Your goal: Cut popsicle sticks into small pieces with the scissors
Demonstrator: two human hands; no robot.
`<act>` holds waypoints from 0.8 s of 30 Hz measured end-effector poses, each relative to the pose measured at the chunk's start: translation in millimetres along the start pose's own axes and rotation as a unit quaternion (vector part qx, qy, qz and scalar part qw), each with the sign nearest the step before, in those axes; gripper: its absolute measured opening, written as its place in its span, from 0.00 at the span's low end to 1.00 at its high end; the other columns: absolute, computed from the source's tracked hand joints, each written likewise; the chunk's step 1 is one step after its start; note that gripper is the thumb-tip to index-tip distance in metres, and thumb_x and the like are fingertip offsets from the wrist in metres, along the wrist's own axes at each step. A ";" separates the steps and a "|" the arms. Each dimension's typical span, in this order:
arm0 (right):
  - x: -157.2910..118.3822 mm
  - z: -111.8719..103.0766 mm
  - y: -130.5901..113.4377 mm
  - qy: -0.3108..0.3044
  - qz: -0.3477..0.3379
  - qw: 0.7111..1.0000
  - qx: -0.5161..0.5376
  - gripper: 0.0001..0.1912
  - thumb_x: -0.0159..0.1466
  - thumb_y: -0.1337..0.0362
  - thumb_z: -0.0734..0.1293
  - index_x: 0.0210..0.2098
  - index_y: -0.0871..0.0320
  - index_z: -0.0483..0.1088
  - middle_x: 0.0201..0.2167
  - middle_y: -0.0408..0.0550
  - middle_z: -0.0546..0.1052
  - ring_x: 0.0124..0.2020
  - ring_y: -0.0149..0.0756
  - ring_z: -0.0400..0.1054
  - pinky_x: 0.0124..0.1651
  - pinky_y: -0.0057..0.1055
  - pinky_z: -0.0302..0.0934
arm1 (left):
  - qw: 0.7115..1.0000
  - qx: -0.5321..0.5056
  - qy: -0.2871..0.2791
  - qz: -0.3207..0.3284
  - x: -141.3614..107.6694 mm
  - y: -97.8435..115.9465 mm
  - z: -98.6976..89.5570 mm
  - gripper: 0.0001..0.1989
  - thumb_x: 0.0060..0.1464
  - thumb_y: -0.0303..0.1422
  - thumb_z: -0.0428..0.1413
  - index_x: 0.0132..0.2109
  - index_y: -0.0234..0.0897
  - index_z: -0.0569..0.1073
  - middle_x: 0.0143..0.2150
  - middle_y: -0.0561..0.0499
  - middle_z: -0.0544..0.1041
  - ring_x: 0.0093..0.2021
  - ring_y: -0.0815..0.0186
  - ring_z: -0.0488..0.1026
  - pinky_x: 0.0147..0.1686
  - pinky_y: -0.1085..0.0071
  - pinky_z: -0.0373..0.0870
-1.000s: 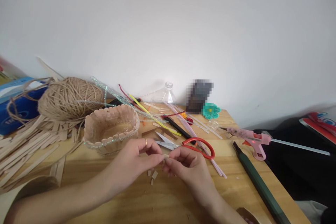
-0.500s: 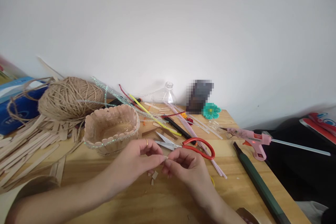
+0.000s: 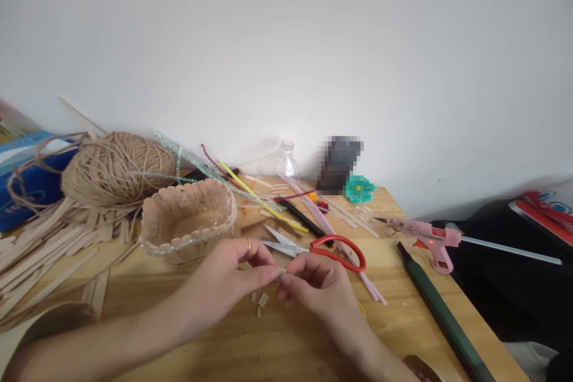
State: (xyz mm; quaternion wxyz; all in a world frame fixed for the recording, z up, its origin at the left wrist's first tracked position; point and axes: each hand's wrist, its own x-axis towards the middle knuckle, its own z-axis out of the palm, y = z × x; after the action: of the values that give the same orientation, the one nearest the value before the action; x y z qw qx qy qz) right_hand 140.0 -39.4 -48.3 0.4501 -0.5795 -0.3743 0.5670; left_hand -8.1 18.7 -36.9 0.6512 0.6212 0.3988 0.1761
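Between their fingertips, my left hand [image 3: 242, 271] and my right hand [image 3: 316, 286] pinch a tiny pale piece [image 3: 281, 271], mostly hidden, like a bit of craft stick. Small wood scraps [image 3: 264, 299] lie on the table just below the fingers. Right behind my hands rest the red-handled scissors [image 3: 338, 240], blades spread and pointing left. To the left of them stands an oval basket of craft sticks [image 3: 156, 215] around a clear plastic container, with a glittery pipe cleaner along its near side.
At left are a ball of twine [image 3: 119, 167], loose craft sticks [image 3: 40, 250] and a blue pack [image 3: 27, 191]. Farther back lie pipe cleaners [image 3: 264, 197], a clear bottle top [image 3: 287, 160] and a teal flower [image 3: 359, 189]. A pink glue gun [image 3: 425, 233] and dark green bar [image 3: 439, 304] are at right.
Both hands keep their pinch on the small piece, with only a slight shift of the fingertips. The whole view has moved a little; the other things stay in place.
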 end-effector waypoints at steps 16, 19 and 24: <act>-6.8 -1.4 6.2 0.073 -0.240 0.950 -0.184 0.04 0.56 0.67 0.67 0.32 0.57 0.69 0.24 0.42 0.73 0.25 0.30 0.66 0.28 0.25 0.62 | 0.998 -0.045 0.024 -0.023 -0.6 0.4 2.0 0.08 0.45 0.36 0.54 0.26 0.35 0.70 0.23 0.56 0.67 0.26 0.69 0.61 0.28 0.73 0.58; -7.8 -2.1 6.0 0.081 -0.304 0.912 -0.265 0.01 0.58 0.69 0.67 0.31 0.59 0.72 0.23 0.44 0.74 0.24 0.31 0.67 0.27 0.25 0.62 | 0.998 -0.057 0.024 -0.030 -1.1 1.3 2.2 0.09 0.45 0.37 0.55 0.26 0.35 0.71 0.23 0.56 0.67 0.26 0.69 0.61 0.28 0.73 0.58; -8.0 -2.6 8.4 0.093 -0.363 0.877 -0.301 0.05 0.57 0.71 0.68 0.35 0.61 0.72 0.23 0.45 0.75 0.23 0.31 0.68 0.28 0.25 0.64 | 0.997 -0.070 0.023 -0.030 -0.4 0.9 1.6 0.09 0.45 0.37 0.56 0.26 0.35 0.72 0.22 0.56 0.68 0.25 0.70 0.62 0.28 0.73 0.58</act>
State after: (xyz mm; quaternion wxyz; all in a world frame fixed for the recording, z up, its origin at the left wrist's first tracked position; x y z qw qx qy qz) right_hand 141.3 -49.9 -53.8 0.4612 -0.5601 -0.6674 0.1675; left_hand -6.9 17.5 -36.0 0.6891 0.5573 0.4188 0.1979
